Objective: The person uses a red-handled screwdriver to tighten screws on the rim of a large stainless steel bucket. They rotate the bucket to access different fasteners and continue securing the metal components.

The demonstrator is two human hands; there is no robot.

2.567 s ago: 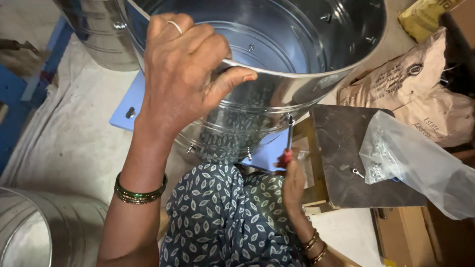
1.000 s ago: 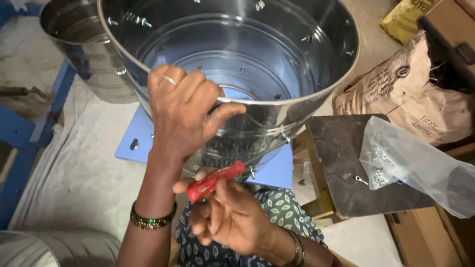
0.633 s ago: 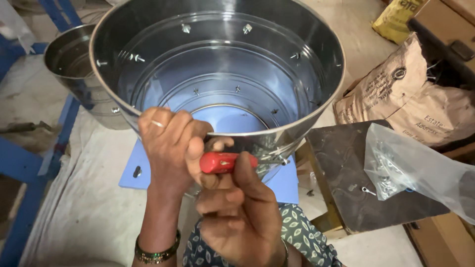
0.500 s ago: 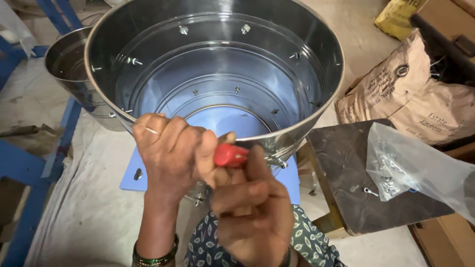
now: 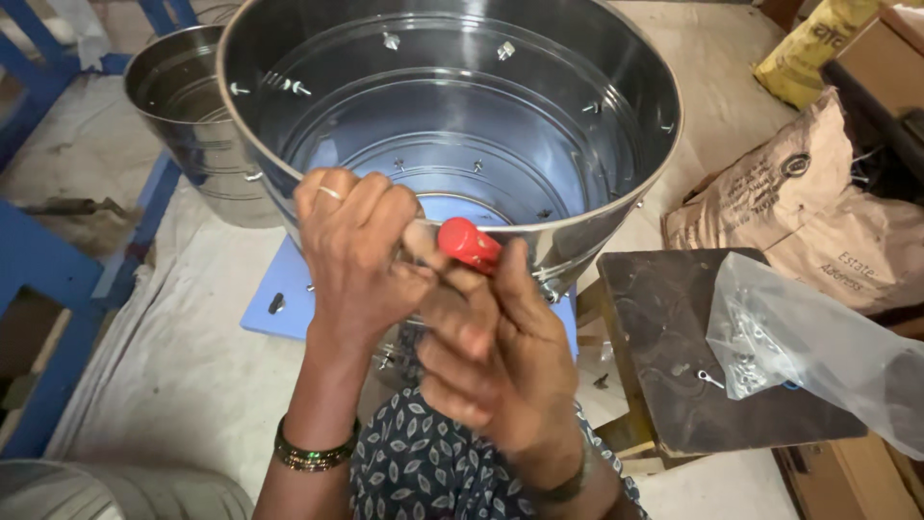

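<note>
The steel drum [image 5: 577, 125] is open inside, but a smaller drum [image 5: 188, 116] crowds its left and a paper sack [image 5: 808, 212] its right.

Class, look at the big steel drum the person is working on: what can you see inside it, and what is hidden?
Inside the steel drum: ribbed walls, small bolts and a blue board showing through the bottom. The left hand and right hand cover the near rim.

Large steel drum [image 5: 452, 125] at centre, open top up, resting on flat board [image 5: 279, 294]. Smaller drum [image 5: 188, 116] at ten o'clock, just beside. Left hand [image 5: 356, 255] on the near rim at six o'clock, right hand [image 5: 500, 361] touching it, screwdriver handle [image 5: 469, 243] between. Paper sack [image 5: 808, 207] at three o'clock; square slab [image 5: 674, 337] at four, plastic bag [image 5: 818, 351] on it.
</note>
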